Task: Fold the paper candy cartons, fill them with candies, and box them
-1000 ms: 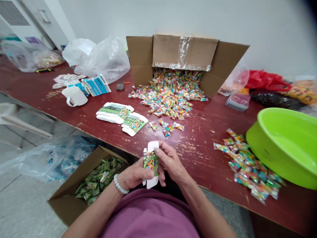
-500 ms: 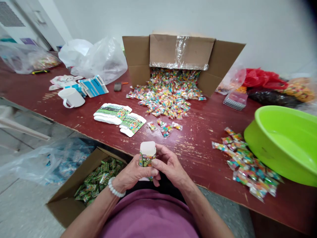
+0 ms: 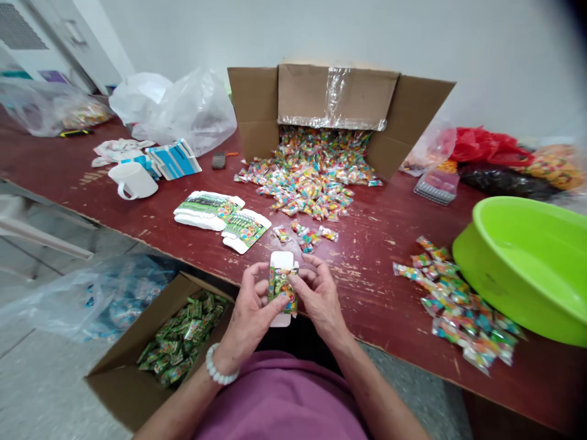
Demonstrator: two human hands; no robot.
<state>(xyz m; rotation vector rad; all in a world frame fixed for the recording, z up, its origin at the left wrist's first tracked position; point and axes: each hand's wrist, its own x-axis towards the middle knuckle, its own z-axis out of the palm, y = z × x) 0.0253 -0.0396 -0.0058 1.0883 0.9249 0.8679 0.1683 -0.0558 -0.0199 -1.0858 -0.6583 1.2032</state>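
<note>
A small green printed carton [image 3: 283, 284] is held upright between both hands near the table's front edge. White flaps stick out at its top and bottom. My left hand [image 3: 257, 305] grips its left side, thumb across the front. My right hand [image 3: 318, 299] holds the right side with thumb and fingers. Just beyond lie several wrapped candies [image 3: 308, 236]. To their left is a stack of flat green cartons [image 3: 206, 209], with another flat carton [image 3: 246, 230] beside it. Farther back, a large pile of wrapped candies [image 3: 316, 183] spills from an open cardboard box [image 3: 337, 95].
A green basin [image 3: 509, 269] stands at the right beside more wrapped candies [image 3: 452, 293]. On the left are a white mug [image 3: 132, 181] and blue-white cartons [image 3: 174, 160]. Below the table edge, an open box [image 3: 123, 379] holds green packets [image 3: 183, 336], beside a plastic bag [image 3: 114, 299].
The carton has turned so that its printed front and both end flaps show. Both hands have shifted slightly, with the left fingers now behind its left side.
</note>
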